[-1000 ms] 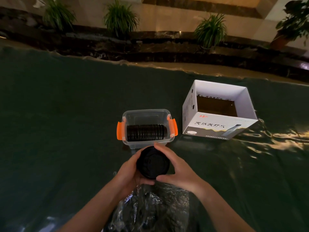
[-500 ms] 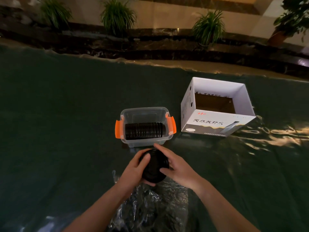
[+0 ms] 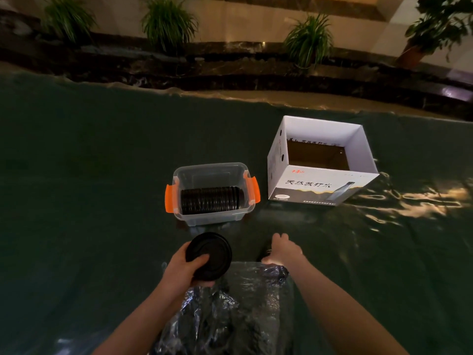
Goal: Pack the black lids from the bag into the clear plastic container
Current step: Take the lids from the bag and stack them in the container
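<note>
Our left hand [image 3: 183, 269] fingers grasp 1 black lid [image 3: 208, 256] near the clear plastic container [image 3: 212, 172], ready for packing; our right hand [image 3: 284, 251] steadies the bag [image 3: 230, 313], grip unclear.

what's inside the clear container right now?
The clear container holds a row of black lids standing on edge, along its near side. The space behind the row looks bare. The count and the floor under the row are hidden.
</note>
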The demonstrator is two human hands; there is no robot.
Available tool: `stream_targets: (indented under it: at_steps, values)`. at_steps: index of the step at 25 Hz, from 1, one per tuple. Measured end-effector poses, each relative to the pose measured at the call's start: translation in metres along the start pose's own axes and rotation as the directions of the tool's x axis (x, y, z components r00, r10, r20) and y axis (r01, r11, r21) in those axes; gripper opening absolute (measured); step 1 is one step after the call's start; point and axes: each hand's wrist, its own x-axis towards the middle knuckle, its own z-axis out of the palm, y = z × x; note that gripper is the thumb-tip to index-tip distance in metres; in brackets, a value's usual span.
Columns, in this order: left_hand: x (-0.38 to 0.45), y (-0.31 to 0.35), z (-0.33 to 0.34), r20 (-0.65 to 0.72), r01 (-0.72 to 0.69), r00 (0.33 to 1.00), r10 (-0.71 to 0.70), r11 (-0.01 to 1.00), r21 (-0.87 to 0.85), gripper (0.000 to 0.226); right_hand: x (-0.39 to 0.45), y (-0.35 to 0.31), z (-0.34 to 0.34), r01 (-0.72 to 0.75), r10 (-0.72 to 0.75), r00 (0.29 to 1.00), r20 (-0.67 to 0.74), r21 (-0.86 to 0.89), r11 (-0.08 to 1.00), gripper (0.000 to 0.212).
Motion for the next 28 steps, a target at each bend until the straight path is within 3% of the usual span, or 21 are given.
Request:
stream_targets:
  at_steps: [2,6,8,10,13,16,17,19,22,28]
  values:
    - [-0.001,0.0,-0.001,0.0,0.003,1.0,-0.003,1.0,-0.028,0.035,0.008,-0.009,0.007,-0.02,0.02,1.0,-0.013,-0.025,0.999,0.087]
    - [0.0,0.001,-0.004,-0.03,0.027,0.999,-0.029,0.996,-0.081,0.037,0.018,-0.004,0.009,-0.005,0.004,0.999,-0.04,-0.022,1.0,0.051]
    - [0.002,0.002,-0.004,-0.031,0.033,0.999,-0.036,0.997,-0.073,0.033,0.015,0.006,-0.001,0.015,-0.01,0.996,-0.088,0.054,0.998,0.034]
    - [0.001,0.002,-0.004,-0.015,0.047,0.999,-0.049,0.997,-0.068,0.029,0.008,0.013,-0.017,0.067,-0.012,0.973,-0.231,0.23,0.971,0.028]
    - [0.0,0.004,0.0,0.049,0.066,0.997,-0.064,0.997,-0.05,0.03,-0.024,0.007,-0.05,0.356,-0.139,0.91,-0.39,0.567,0.743,0.019]
    - [-0.001,0.007,0.006,0.146,0.069,0.987,-0.067,0.998,-0.009,0.033,-0.081,-0.018,-0.083,0.591,-0.51,0.778,-0.367,0.704,0.394,0.032]
    - [-0.003,0.008,0.008,0.176,0.071,0.982,-0.072,0.997,0.008,0.031,-0.1,-0.03,-0.09,0.629,-0.639,0.698,-0.323,0.703,0.332,0.034]
    - [-0.006,0.011,0.013,0.226,0.072,0.971,-0.078,0.997,0.035,0.032,-0.127,-0.055,-0.091,0.697,-0.791,0.572,-0.218,0.637,0.329,0.029]
    - [-0.008,0.013,0.013,0.26,0.079,0.962,-0.088,0.996,0.046,0.039,-0.135,-0.084,-0.078,0.801,-0.843,0.509,-0.176,0.455,0.389,0.019]
    - [-0.011,0.016,0.007,0.221,0.109,0.968,-0.121,0.992,0.066,0.055,-0.131,-0.097,-0.061,0.906,-0.861,0.422,-0.285,0.118,0.405,0.019]
